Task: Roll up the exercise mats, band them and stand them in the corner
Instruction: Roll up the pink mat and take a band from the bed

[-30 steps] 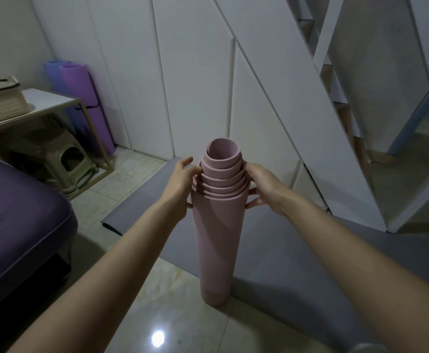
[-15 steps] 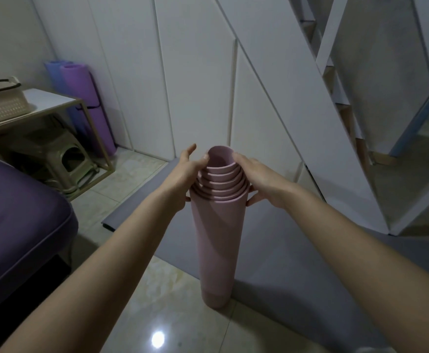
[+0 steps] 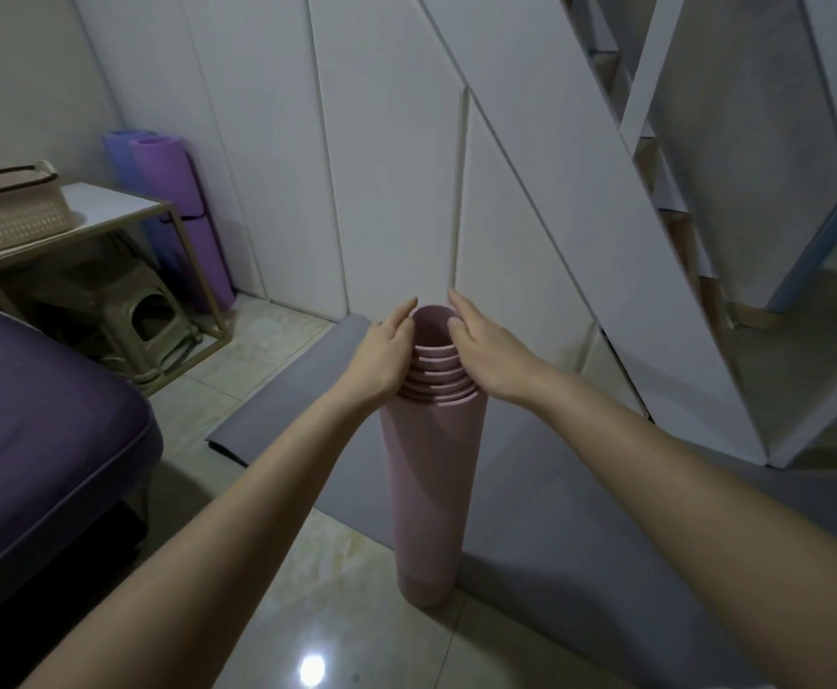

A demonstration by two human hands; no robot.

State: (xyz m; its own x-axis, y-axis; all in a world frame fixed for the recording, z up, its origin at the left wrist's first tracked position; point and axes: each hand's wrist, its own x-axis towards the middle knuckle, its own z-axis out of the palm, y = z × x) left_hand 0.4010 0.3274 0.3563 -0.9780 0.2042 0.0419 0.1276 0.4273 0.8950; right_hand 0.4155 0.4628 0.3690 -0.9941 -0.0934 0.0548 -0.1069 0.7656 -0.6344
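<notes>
The pink rolled mat (image 3: 431,489) is standing on end on the tiled floor, with its inner turns poking up out of the top in steps like a telescope. The left hand (image 3: 387,354) and right hand (image 3: 487,359) are flanking that raised core, fingers straight and held together, pressing flat against its sides rather than clamping it. It is looking like light, soft foam, springy enough to unwind if released. I'd guess the core needs pushing down from the top, and the surest hold for banding would be around the outer wrap at mid-height. No band is showing on it. Just behind the pink mat a grey mat (image 3: 555,494) is lying flat and unrolled. Far off to its left, in the corner, a purple rolled mat (image 3: 185,221) with a dark band is standing beside a blue rolled mat (image 3: 117,156). Nearer on that side, a beige perforated basket (image 3: 8,221) is sitting on a side table (image 3: 118,203); what it is holding is hidden.
</notes>
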